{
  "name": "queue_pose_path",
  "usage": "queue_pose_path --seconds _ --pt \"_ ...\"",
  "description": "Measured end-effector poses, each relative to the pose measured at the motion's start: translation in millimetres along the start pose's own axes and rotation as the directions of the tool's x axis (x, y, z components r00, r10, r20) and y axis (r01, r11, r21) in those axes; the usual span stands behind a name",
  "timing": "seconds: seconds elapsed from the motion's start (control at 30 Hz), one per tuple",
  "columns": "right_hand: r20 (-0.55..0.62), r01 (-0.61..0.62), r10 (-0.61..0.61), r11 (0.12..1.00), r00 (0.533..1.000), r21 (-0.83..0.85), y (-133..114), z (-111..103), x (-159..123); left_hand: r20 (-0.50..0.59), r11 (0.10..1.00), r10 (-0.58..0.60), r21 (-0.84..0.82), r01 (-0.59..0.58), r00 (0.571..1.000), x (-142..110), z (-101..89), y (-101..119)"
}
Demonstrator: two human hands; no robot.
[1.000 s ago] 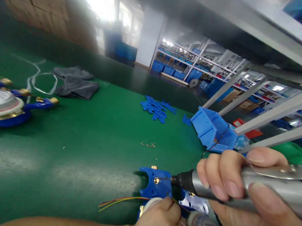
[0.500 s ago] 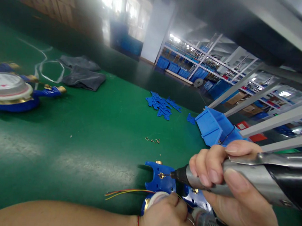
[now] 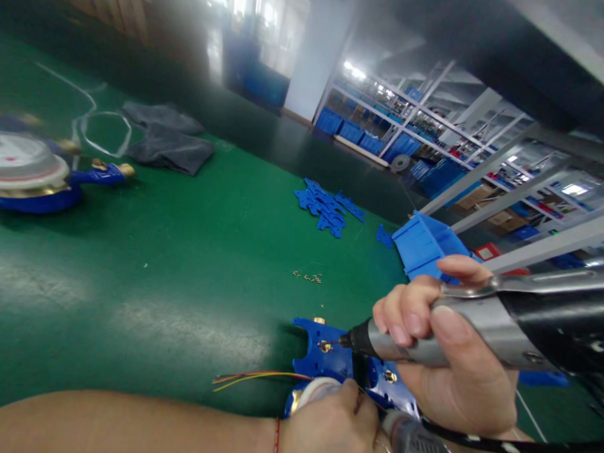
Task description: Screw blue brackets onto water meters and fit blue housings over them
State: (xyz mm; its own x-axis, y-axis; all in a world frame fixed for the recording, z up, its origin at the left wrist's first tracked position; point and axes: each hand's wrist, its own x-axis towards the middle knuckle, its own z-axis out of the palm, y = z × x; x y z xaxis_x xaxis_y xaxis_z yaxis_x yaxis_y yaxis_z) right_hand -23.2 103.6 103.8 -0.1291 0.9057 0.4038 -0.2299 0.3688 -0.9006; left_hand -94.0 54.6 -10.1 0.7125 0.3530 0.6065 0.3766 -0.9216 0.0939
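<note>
The right hand (image 3: 462,394) is closed around a silver-and-black powered screwdriver (image 3: 532,323), thumb on the near side and fingers wrapped over the barrel; the tool sits at the right above the green worktop (image 3: 179,281), its long axis running almost level from the right edge, dipping slightly leftward, so that its dark nose points left at a brass fitting (image 3: 325,346) on a blue plate (image 3: 306,353). Whether the tip touches the fitting, I cannot tell. The left hand (image 3: 336,422) lies curled over a white-rimmed meter (image 3: 319,389) at the bottom, its fingertips hidden, so how tightly it grips cannot be told; coloured wires (image 3: 255,377) stretch left from there. Beyond the right hand, a blue bin (image 3: 421,245) stands tilted in view beside loose blue plates (image 3: 323,204), its contents hidden; blue crates (image 3: 370,143) line the distant shelving (image 3: 411,114), their contents too small to make out
</note>
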Motion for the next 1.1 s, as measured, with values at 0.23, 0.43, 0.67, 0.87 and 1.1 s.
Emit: queue_pose_path --seconds 0.23,0.43,0.67,0.87,1.1 --pt "0.002 0.002 -0.002 1.000 1.000 0.017 3.3 0.7 2.5 -0.058 0.999 -0.029 0.024 0.030 0.998 0.4 -7.0 2.4" --pt "0.013 -0.004 0.004 1.000 1.000 -0.019 2.6 0.1 1.1 0.035 1.000 -0.003 -0.010 0.003 0.999 2.0 -11.9 1.1" --pt "-0.001 -0.006 0.006 0.998 1.000 -0.069 3.7 3.2 0.8 0.029 1.000 -0.002 -0.024 0.002 1.000 2.6 -11.8 0.5" --pt "-0.019 -0.011 0.009 0.998 1.000 -0.068 6.7 3.2 1.3 -0.004 0.999 -0.029 -0.024 0.029 1.000 1.6 -10.5 0.6" --pt "0.034 0.003 0.001 0.991 0.999 -0.131 6.1 1.4 -3.1 0.073 1.000 0.021 -0.013 -0.020 0.997 1.0 -11.4 -0.6"
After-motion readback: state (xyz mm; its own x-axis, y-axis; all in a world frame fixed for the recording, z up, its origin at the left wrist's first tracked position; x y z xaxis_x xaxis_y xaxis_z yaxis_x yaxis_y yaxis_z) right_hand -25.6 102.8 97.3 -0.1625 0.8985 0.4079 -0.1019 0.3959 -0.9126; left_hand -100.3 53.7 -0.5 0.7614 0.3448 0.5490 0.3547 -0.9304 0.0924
